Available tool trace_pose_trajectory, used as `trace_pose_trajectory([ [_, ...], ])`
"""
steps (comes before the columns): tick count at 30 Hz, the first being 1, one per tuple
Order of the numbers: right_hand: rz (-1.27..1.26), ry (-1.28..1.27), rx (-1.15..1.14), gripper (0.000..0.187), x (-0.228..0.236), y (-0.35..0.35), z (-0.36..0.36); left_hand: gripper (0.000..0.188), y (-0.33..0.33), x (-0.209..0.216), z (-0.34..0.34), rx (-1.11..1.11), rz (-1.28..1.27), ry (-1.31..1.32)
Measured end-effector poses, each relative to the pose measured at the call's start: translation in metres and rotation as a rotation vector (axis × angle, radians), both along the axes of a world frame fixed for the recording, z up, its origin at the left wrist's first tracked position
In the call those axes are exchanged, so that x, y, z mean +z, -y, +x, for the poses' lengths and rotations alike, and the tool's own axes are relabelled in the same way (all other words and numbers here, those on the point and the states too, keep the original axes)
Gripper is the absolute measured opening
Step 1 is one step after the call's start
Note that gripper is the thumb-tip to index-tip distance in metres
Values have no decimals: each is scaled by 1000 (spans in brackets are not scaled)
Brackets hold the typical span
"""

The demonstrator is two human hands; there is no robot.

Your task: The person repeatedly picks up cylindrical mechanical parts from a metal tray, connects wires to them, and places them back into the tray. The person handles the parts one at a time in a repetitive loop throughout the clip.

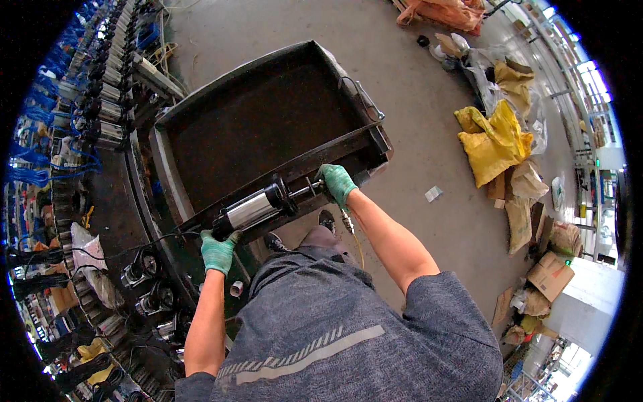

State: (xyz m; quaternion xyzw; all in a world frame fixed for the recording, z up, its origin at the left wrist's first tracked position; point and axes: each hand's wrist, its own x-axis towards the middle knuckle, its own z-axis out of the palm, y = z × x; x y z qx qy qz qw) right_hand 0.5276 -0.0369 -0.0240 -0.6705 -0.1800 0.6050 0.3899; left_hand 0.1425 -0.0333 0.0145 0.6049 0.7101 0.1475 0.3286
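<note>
A cylindrical motor (pixel 251 210) with a silver body and black ends lies slantwise across the near rim of a dark metal tank (pixel 268 170). My left hand (pixel 218 252), in a green glove, is closed around its black lower-left end, where a black cable (pixel 144 245) runs off to the left. From the other end a thin shaft (pixel 305 191) reaches toward my right hand (pixel 337 183), also green-gloved. That hand is closed at the shaft's far end; what lies inside its fingers is mostly hidden. Just below it hangs a metal hose fitting (pixel 347 222) with a yellowish hose (pixel 360 249).
On the left, several similar silver motors (pixel 110 110) stand in a row beside blue cable bundles (pixel 30 175). More motors (pixel 142 268) sit by my left arm. Yellow sacks (pixel 495 144) and cardboard boxes (pixel 550 276) lie along the right side. My shoes (pixel 326 218) show beneath the tank's edge.
</note>
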Motion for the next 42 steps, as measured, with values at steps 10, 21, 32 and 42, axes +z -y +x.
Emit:
trace_pose_trajectory([
  [10, 109, 94, 100, 24, -29, 2, 4, 74, -2, -3, -2, -4, 21, 3],
  [21, 121, 508, 346, 26, 27, 26, 108, 77, 0, -15, -7, -8, 48, 59],
  [32, -244, 1390, 625, 33, 28, -55, 150, 79, 8, 0, -2, 42, 23, 3],
  [42, 170, 1444, 403, 36, 50, -51, 101, 85, 7, 7, 1, 57, -104, 15],
])
